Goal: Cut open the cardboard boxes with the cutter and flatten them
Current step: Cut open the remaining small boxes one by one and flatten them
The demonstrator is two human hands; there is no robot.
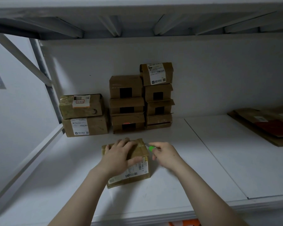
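Note:
A small taped cardboard box (137, 170) with a white shipping label lies on the white shelf (170, 185) in front of me. My left hand (119, 157) presses flat on the box's top, fingers spread. To the right of the box, my right hand (166, 154) grips a green cutter (151, 148). The cutter's tip sits at the box's far right top corner, by the tape seam. The blade itself is too small to make out.
Several sealed and opened cardboard boxes (142, 101) are stacked against the back wall, with two more boxes (84, 115) at the left. Flattened cardboard (268, 124) lies at the far right. A shelf frame (137, 25) hangs low overhead.

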